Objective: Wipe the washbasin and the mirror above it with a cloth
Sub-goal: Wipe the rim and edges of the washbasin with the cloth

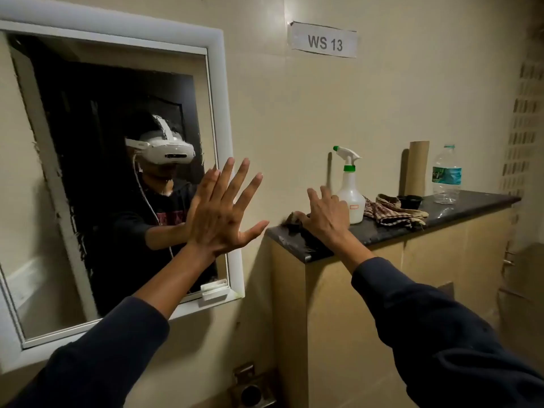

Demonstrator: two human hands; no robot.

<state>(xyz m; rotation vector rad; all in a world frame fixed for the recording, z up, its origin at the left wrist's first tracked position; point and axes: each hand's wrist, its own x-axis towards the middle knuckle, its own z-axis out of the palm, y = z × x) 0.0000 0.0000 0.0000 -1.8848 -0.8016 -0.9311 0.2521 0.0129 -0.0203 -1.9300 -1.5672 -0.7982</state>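
A white-framed mirror hangs on the wall at the left. My left hand is raised flat with fingers spread, against the mirror's right edge, holding nothing. My right hand rests palm down on the left end of a dark counter, its fingers over a small dark cloth lying there. A checked cloth lies crumpled further right on the counter. A white spray bottle with a green collar stands just behind my right hand. The washbasin is out of view.
Behind the checked cloth sit a small black bowl, a cardboard tube and a clear water bottle. A paper label reading WS 13 is stuck on the wall. A metal fitting shows at the bottom.
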